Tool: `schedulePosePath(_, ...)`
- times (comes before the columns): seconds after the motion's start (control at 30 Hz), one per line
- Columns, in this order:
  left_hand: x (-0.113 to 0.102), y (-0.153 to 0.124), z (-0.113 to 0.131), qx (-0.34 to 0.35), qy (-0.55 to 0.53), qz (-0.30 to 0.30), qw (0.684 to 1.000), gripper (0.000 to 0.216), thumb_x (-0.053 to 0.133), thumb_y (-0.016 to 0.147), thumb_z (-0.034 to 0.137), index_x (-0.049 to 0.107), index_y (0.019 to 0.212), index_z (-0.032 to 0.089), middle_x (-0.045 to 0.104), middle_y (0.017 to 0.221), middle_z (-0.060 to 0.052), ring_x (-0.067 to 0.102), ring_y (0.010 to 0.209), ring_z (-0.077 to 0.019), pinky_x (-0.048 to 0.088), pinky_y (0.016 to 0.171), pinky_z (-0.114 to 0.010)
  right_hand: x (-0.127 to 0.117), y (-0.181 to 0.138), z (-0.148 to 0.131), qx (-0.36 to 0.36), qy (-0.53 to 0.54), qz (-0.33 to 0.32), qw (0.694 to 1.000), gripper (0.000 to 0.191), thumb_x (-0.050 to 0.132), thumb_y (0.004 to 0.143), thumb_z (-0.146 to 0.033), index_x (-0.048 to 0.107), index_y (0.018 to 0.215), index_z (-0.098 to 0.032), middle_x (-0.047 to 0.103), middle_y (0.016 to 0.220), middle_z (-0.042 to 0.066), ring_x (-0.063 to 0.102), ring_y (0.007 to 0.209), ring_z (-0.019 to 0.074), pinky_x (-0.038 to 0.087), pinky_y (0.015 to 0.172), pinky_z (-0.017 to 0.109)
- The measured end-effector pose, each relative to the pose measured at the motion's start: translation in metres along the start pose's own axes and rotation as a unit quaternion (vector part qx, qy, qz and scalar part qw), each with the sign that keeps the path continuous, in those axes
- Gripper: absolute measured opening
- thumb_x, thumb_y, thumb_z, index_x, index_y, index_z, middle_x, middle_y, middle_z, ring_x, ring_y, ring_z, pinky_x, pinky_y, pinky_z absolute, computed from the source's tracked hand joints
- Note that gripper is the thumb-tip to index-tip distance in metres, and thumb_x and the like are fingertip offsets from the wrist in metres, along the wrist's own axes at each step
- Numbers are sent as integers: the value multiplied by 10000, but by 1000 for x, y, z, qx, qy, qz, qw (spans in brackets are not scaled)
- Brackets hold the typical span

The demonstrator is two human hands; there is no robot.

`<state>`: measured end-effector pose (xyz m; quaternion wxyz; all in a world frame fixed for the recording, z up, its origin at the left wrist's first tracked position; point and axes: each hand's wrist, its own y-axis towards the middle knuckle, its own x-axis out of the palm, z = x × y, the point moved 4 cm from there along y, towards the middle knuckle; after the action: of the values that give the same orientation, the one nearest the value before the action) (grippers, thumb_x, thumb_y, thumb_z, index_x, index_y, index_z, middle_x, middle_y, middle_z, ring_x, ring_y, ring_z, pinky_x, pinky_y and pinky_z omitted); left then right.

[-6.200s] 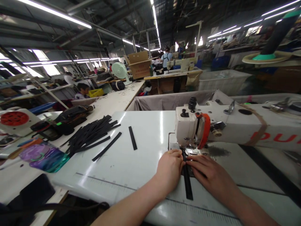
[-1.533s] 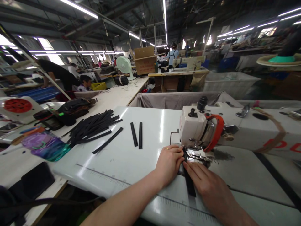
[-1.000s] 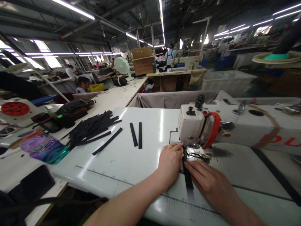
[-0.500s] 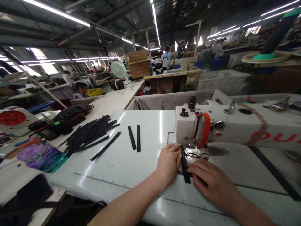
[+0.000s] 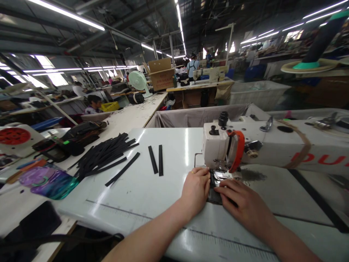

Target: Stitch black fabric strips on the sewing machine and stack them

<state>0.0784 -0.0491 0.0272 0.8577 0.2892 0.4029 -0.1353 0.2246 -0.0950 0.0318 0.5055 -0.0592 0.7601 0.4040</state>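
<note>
A white sewing machine [image 5: 261, 145] stands on the white table [image 5: 152, 196]. A black strip [image 5: 212, 182] lies under its presser foot, only a short end showing between my hands. My left hand [image 5: 195, 189] rests curled on the table, fingertips pressed against the strip's left side. My right hand [image 5: 241, 202] lies flat to the right of the strip, fingers pressing on it near the foot. Two finished black strips [image 5: 156, 159] lie side by side to the left.
A pile of black strips [image 5: 105, 154] lies further left, with one loose strip [image 5: 123, 169] beside it. A shiny purple-green pouch [image 5: 49, 180] and dark bags [image 5: 79, 134] sit at the left. A grey fabric-lined bin [image 5: 196, 116] stands behind the table. Other people work far off.
The black strip has fed back under the presser foot, so much less of it shows toward me. Both hands have followed it closer to the foot. A second strip joined the first on the table.
</note>
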Motion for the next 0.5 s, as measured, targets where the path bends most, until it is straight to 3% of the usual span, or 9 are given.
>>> schedulePosePath(0.2,-1,-1,2,7,2,4,1000,189,506,902,112,691,902,149,685,1131,-93,575,1053,-236,498,991,-418,8,1,4,20,-64,-22,998,322,367,962,-175,640,1131,-152,658,965,95,628,824,230,544,707,382)
schedulePosePath(0.5,1,-2,5,0,31,-4,1000,186,507,912,133,692,932,145,667,1183,-96,556,1099,-244,497,979,-427,10,0,3,12,-82,-20,996,353,384,935,-145,623,1195,-156,659,988,111,638,832,248,544,691,385)
